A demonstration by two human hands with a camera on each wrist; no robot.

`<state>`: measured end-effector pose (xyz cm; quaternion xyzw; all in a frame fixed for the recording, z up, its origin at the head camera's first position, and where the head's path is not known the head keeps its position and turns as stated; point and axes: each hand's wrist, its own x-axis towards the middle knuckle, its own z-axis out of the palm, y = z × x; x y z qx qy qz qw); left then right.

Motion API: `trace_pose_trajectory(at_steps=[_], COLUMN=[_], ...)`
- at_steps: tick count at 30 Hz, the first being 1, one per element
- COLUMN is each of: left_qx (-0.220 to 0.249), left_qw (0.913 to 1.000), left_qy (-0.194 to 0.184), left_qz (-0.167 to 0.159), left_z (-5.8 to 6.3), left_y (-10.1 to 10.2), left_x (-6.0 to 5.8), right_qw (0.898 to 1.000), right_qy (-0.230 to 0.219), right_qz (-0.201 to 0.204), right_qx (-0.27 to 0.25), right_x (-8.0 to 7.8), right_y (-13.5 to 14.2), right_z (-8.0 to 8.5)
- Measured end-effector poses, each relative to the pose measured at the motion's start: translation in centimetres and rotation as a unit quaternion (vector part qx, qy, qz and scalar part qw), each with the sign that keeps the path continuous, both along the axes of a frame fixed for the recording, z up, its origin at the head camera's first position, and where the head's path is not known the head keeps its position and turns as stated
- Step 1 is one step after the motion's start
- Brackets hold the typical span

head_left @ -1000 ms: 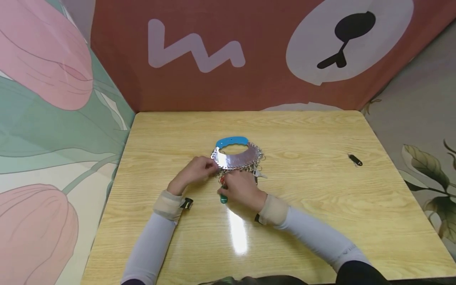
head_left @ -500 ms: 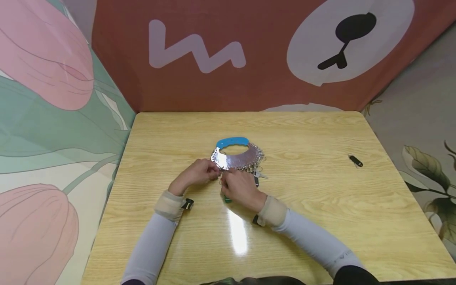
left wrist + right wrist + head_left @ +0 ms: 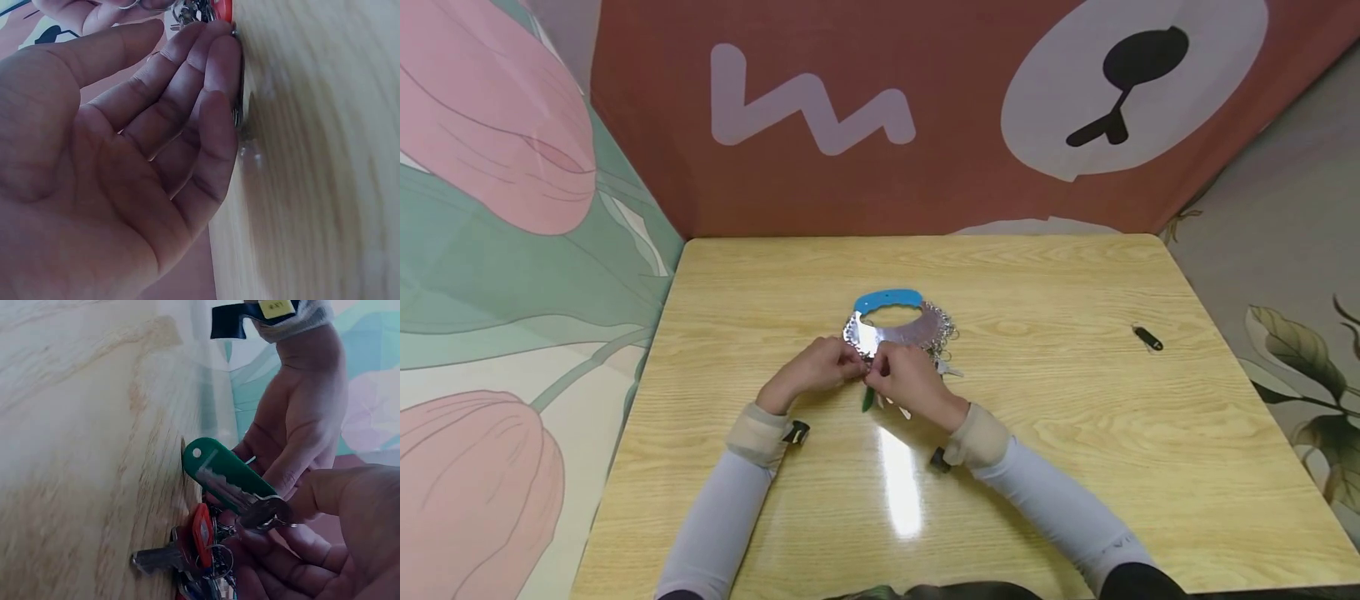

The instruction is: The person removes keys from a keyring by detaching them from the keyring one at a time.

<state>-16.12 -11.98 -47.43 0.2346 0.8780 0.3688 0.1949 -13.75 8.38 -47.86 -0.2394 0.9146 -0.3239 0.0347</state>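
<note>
A curved metal key holder (image 3: 906,333) with a blue handle (image 3: 889,297) lies mid-table, its scalloped edge hung with many rings and clips. My right hand (image 3: 912,382) pinches a key (image 3: 257,514) on a small ring, at the near edge of the holder. A green key tag (image 3: 215,464) hangs with that key. My left hand (image 3: 820,365) is at the holder's near-left edge, fingers bent and tips by the metal rings. Whether they pinch a clip there is hidden. Below the key, a red tag (image 3: 203,534) and another key (image 3: 156,559) hang in the cluster.
A black key tag (image 3: 1147,337) lies alone on the right side of the wooden table (image 3: 1037,467). At the holder's right, another silver key (image 3: 950,369) sticks out. Printed fabric walls stand behind and on both sides of the table.
My right hand has turned and lifted slightly, drawing the green tag up close beside my left fingertips. My left hand has shifted slightly right. The holder stays about where it was.
</note>
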Motion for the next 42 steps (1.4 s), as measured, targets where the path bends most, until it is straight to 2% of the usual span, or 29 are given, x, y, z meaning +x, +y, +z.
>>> trace_pose_trajectory(at_steps=[6, 11, 15, 21, 24, 29, 33, 36, 42], left_qx=[0.020, 0.024, 0.034, 0.099, 0.113, 0.104, 0.116, 0.117, 0.108], left_qw=[0.9996, 0.9993, 0.9994, 0.9946, 0.9932, 0.9943, 0.9923, 0.9909, 0.9902], left_qy=[-0.013, -0.024, -0.008, 0.000, -0.002, 0.012, 0.043, 0.062, 0.057], left_qz=[-0.011, -0.014, -0.007, 0.030, 0.030, 0.018, 0.014, 0.026, 0.067], left_z=[-0.4, -0.3, -0.3, -0.1, 0.1, 0.0, -0.2, -0.3, -0.3], left_y=[0.1, 0.2, 0.3, 0.6, 0.7, 0.8, 0.8, 0.9, 0.9], left_x=[-0.1, 0.1, 0.2, 0.2, 0.2, 0.2, 0.2, 0.3, 0.2], right_qw=[0.999, 0.996, 0.993, 0.986, 0.982, 0.978, 0.978, 0.978, 0.985], right_qy=[-0.022, -0.056, -0.076, -0.101, -0.122, -0.145, -0.150, -0.150, -0.111], right_qz=[0.001, 0.000, -0.004, 0.003, -0.003, -0.005, -0.006, -0.015, -0.015], right_qx=[-0.042, -0.075, -0.091, -0.129, -0.143, -0.150, -0.147, -0.142, -0.128], right_x=[-0.4, -0.6, -0.9, -1.2, -1.3, -1.4, -1.5, -1.7, -1.9], right_y=[0.2, 0.5, 0.7, 0.9, 1.0, 1.2, 1.4, 1.7, 2.2], right_z=[-0.1, 0.0, -0.1, 0.0, 0.2, 0.5, 0.5, 0.5, 0.3])
